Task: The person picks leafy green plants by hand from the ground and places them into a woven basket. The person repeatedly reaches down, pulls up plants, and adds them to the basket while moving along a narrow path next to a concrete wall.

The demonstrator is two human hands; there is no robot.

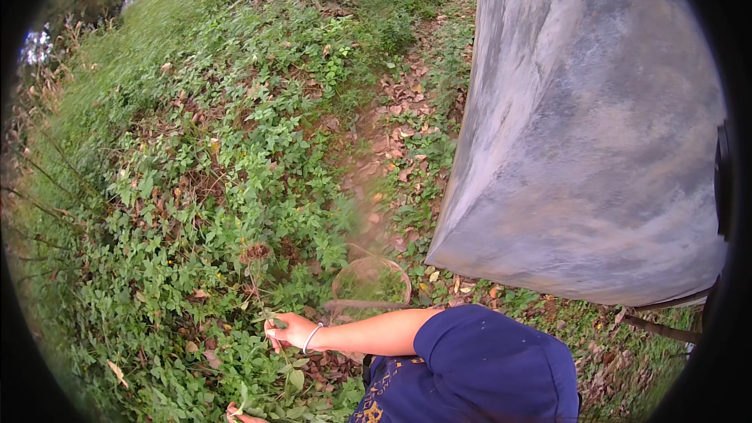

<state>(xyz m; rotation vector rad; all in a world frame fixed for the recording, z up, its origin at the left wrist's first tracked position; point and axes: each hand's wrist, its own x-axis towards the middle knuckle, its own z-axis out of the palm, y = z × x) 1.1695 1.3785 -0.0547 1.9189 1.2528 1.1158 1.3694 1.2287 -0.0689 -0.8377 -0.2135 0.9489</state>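
My right hand (288,332), with a pale bangle on the wrist, pinches a thin plant stem (256,289). A dried brown flower head (255,252) tops the stem, and green leaves (295,377) hang below the fingers. Cut by the bottom edge, my left hand (242,415) has its fingertips closed on a green leafy sprig (243,398). Beyond my right forearm lies a round woven basket (409,285), its rim partly showing and the rest hidden by the arm. A brown wooden stick or handle (367,304) crosses its near side.
Dense low green plants (235,188) cover the slope on the left. A narrow dirt path (367,170) with dry leaves runs beside a large grey concrete-like structure (587,147) at the right. Thin bare branches (44,208) stand at the far left.
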